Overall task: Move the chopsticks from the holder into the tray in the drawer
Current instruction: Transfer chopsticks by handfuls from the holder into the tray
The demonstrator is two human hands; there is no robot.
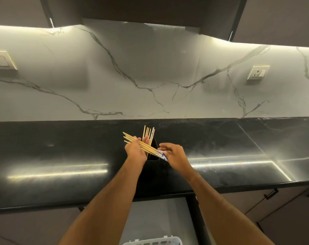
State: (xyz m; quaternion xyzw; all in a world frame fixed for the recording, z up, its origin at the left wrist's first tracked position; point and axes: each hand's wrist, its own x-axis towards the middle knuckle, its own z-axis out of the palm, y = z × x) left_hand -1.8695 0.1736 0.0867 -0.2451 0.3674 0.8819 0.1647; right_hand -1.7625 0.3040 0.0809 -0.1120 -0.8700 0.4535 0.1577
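Note:
A black holder (154,157) stands on the black counter with several wooden chopsticks (149,132) upright in it. A separate bundle of chopsticks (146,147) lies slanted in front of the holder, bare tips to the upper left, blue-patterned ends to the lower right. My left hand (135,150) grips the bundle near its middle. My right hand (174,154) pinches the patterned ends. Below the counter the drawer (160,218) is open, and the rim of a white tray (153,241) shows at the bottom edge.
The black counter (62,152) runs the full width, with a marble backsplash behind it. A socket (258,72) sits on the wall at right and a switch plate (2,60) at left. Dark cabinets hang overhead.

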